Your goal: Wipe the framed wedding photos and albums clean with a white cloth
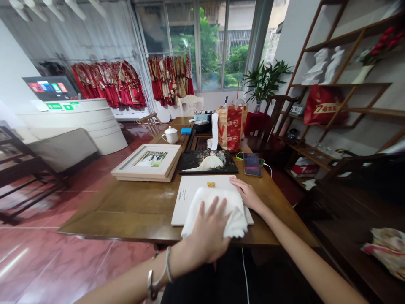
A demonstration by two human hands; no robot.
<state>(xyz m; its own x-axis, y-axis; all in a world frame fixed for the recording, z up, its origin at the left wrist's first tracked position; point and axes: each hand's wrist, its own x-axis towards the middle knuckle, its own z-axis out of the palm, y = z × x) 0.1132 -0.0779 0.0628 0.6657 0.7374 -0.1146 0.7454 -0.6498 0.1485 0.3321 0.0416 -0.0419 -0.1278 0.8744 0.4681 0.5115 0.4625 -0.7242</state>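
A white cloth [221, 202] lies on a white flat panel [193, 190] near the front edge of the wooden table [133, 211]. My left hand [209, 234] presses flat on the cloth, fingers spread; a bracelet sits on its wrist. My right hand [247, 194] rests open on the panel's right side, fingers flat, touching the cloth's edge. A small yellow tag [211, 184] sits on the panel just beyond the cloth.
A stack of white picture frames [148, 162] lies at the left, a dark photo board [209, 162] behind the panel, a phone [252, 165] with cable at the right. Farther back stand a white teapot [171, 135] and red bag [230, 126]. Shelves and chairs line the right.
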